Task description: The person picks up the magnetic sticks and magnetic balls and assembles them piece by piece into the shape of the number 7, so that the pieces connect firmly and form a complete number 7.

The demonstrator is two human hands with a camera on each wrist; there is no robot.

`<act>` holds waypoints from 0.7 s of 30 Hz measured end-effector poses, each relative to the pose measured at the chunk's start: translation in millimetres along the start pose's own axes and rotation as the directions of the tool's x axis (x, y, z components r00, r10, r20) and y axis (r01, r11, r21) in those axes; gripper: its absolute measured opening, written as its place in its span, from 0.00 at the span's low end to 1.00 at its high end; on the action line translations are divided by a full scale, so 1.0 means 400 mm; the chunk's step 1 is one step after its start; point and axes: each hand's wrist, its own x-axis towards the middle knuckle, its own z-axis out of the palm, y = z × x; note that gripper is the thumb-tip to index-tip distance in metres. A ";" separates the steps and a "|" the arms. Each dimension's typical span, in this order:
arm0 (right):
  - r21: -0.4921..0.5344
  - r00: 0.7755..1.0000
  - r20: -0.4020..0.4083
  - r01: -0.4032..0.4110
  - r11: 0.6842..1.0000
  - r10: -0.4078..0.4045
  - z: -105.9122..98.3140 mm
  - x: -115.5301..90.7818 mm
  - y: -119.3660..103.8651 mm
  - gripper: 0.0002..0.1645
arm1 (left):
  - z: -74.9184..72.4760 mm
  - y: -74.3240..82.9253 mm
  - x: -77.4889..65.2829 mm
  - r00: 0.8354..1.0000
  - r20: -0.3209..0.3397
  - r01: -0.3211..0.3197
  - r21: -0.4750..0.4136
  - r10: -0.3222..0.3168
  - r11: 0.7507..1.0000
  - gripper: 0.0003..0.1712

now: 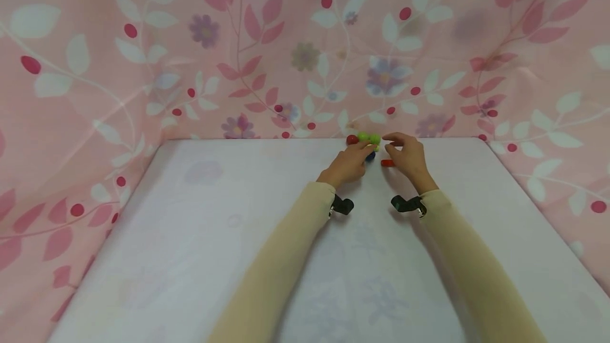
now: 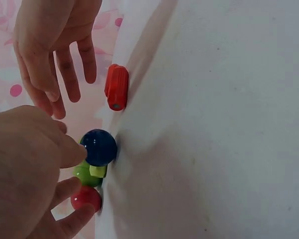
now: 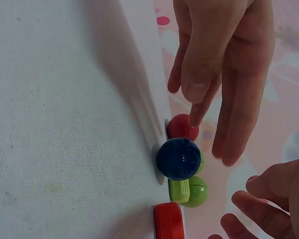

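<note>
My left hand (image 1: 348, 166) reaches over a small cluster at the far edge of the table, fingers extended and apart. Below it lie a dark blue ball (image 3: 179, 159), a red ball (image 3: 182, 127), green balls (image 3: 196, 192) and a yellow-green ribbed piece (image 3: 179, 190). Nothing is seen gripped in that hand; whether a fingertip touches a ball I cannot tell. To the right, my right hand (image 1: 409, 159) hovers with fingers loosely bent and thumb apart, holding nothing. Beneath it rests a red ribbed oblong piece (image 2: 117, 87), apart from the blue ball.
A white-covered table (image 1: 200, 226) spreads out in front of me. Pink floral cloth (image 1: 305, 57) hangs behind its far edge and along both sides. Each wrist carries a small black camera (image 1: 344, 205).
</note>
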 end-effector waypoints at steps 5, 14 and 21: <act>0.007 1.000 -0.013 -0.002 1.000 0.002 0.000 0.000 0.000 0.17 | 0.006 0.016 0.013 0.999 0.051 -0.001 0.105 -0.005 0.994 0.32; 0.008 0.999 0.022 -0.036 0.999 0.036 0.002 -0.002 -0.008 0.17 | 0.005 0.009 -0.001 0.999 -0.018 0.030 0.065 -0.029 0.997 0.29; 0.001 0.999 0.018 -0.036 0.999 0.036 0.001 -0.002 -0.007 0.17 | 0.016 0.014 -0.002 0.998 -0.066 0.001 0.029 0.001 1.000 0.30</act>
